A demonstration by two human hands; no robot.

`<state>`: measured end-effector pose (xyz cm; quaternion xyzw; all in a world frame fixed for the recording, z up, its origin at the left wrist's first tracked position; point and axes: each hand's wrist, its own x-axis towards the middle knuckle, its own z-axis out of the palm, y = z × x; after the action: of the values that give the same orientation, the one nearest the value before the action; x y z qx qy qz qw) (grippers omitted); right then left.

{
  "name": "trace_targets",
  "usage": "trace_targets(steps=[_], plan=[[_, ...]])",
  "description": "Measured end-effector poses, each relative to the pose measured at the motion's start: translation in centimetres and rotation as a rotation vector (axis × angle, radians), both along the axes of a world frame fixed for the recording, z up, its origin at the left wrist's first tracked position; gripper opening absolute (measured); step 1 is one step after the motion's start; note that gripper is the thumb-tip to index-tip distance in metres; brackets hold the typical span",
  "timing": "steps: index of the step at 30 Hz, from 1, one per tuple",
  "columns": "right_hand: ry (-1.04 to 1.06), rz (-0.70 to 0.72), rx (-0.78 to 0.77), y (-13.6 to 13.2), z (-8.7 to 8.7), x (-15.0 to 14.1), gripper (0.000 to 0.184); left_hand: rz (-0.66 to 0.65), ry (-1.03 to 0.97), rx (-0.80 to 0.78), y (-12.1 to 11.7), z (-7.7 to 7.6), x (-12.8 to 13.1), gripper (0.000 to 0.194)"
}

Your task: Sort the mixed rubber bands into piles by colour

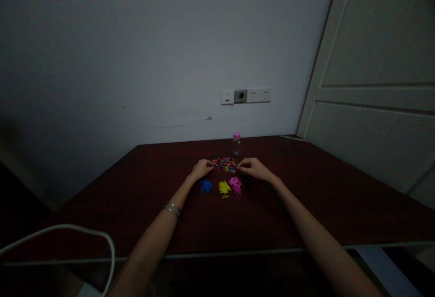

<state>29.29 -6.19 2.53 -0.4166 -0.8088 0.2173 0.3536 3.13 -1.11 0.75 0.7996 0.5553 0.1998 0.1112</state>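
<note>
A mixed pile of small, colourful bands, which look like elastic hair bands, lies on the dark red table. At its left edge, my left hand has its fingertips pressed together among the bands. My right hand pinches at the right edge of the pile, thumb against forefinger. Whatever either pinch holds is too small to tell. Closer to me lie separate heaps in single colours: blue bands, yellow bands and pink bands. A black heap sits partly in shadow below my right hand.
A clear bottle with a pink lid stands behind the pile. The table meets a wall with sockets. A white cable loops over the table's front left edge. A pale panelled door stands at the right.
</note>
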Motion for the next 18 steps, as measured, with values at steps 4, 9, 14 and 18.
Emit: trace_targets(steps=[4,9,14,18], plan=[[0.004,0.005,-0.012,-0.1,0.1,-0.1,0.025,0.014,-0.037,0.021,-0.4,0.0,0.4,0.019],[-0.007,-0.013,-0.009,-0.1,0.1,-0.1,0.025,0.030,-0.036,0.022,-0.5,0.1,0.5,0.018],[-0.010,-0.022,-0.007,-0.1,0.0,0.0,0.027,-0.011,-0.033,0.027,0.0,0.4,-0.1,0.021],[-0.007,-0.019,-0.029,-0.1,0.1,0.0,0.029,-0.006,0.023,0.027,-0.2,1.3,-1.0,0.022]])
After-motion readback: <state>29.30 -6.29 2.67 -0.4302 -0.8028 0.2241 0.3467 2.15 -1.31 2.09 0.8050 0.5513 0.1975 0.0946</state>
